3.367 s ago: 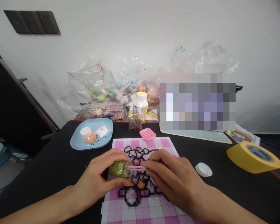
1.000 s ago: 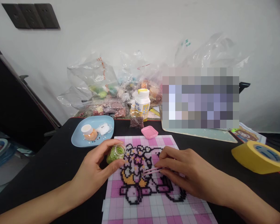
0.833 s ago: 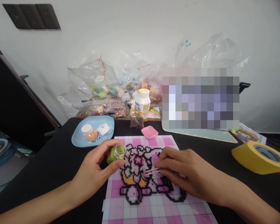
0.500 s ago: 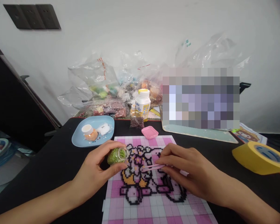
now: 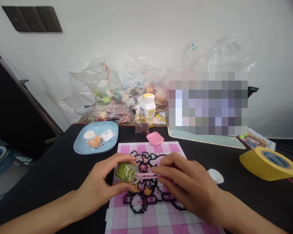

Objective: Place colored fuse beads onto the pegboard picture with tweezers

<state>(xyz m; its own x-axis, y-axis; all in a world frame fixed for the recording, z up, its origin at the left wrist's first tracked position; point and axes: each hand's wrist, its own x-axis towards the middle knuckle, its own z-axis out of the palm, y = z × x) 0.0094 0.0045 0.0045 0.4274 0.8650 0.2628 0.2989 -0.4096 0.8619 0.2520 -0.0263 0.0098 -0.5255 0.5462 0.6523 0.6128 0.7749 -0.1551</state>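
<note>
My left hand [image 5: 107, 182] is wrapped round a small clear jar of green beads [image 5: 124, 171], tipped so its mouth faces right. Pink tweezers [image 5: 148, 175] are pinched in my right hand [image 5: 185, 182], their tips at the jar's mouth. Whether a bead sits between the tips is too small to tell. Under both hands lies a pink and white checked pegboard [image 5: 127, 224]. On it is a bead pattern [image 5: 138, 203] with black outlines and some orange and pink fill; my right hand hides part of it.
A blue tray [image 5: 79, 146] at left bears a jar of orange beads [image 5: 92, 139] and a white packet [image 5: 107, 135]. Behind the board are a pink ridged dish [image 5: 155, 138], a white bottle [image 5: 147, 109] and bagged beads. At right, a white cap [image 5: 216, 176] and a yellow tape roll [image 5: 266, 165].
My right hand has moved left, bringing the tweezers from over the pattern to the jar's mouth. The jar has turned more onto its side. The white cap has come into view.
</note>
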